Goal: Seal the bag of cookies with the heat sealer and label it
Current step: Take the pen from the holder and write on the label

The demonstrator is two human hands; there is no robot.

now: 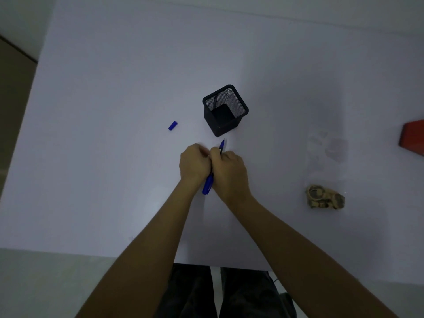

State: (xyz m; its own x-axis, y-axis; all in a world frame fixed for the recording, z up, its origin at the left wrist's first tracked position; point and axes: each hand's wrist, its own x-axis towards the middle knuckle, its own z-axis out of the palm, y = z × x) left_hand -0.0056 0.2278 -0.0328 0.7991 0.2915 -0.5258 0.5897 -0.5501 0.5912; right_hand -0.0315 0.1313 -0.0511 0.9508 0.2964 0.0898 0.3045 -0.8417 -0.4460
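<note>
My right hand (pixel 229 173) is closed around a blue marker (pixel 207 185). The marker's uncapped tip points away from me, towards the pen holder, and its rear end sticks out below the hands. My left hand (pixel 193 164) is curled tight against the right one at the marker. What its fingers pinch is hidden, apart from a faint pale edge at the fingertips. The marker's blue cap (pixel 172 125) lies loose on the table to the left. A small bag of cookies (pixel 325 199) lies at the right, away from both hands. Part of a red heat sealer (pixel 413 138) shows at the right edge.
A black square mesh pen holder (pixel 226 110) stands just beyond the hands with nothing inside. Faint clear plastic pieces (pixel 330 148) lie between the holder and the sealer. The white table (pixel 114 88) ends at its front edge close to my legs.
</note>
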